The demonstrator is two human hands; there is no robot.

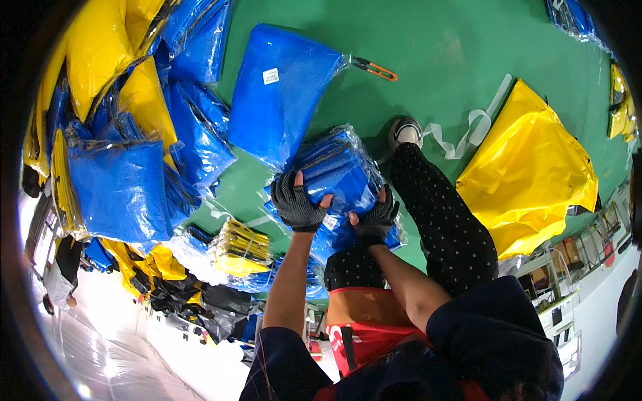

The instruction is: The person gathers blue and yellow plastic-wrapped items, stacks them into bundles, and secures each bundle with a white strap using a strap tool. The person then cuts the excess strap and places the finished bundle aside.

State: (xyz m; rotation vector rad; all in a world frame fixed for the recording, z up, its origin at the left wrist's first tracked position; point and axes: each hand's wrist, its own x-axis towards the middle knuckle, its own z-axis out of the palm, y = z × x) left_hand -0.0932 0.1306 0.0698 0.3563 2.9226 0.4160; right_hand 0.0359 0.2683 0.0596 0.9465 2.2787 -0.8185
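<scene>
In front of my legs is a stack of folded blue sheets in clear plastic point(341, 164). My left hand point(294, 204), in a dark fingerless glove, grips its left side, with the thumb on top. My right hand point(378, 219), gloved the same way, grips the near right side. The undersides of the fingers are partly hidden. A larger flat blue package point(281, 93) with a small white label lies just beyond the stack. Beside its far right corner are thread snips point(374, 68) with orange handles.
Blue and yellow packages point(120, 187) are heaped at the left. A yellow folded sheet point(531, 167) lies on the green floor point(435, 40) at the right, beside a loose white strap point(476, 130). My shoe point(405, 134) is right of the stack. A strapped yellow bundle point(241, 247) sits at the near left.
</scene>
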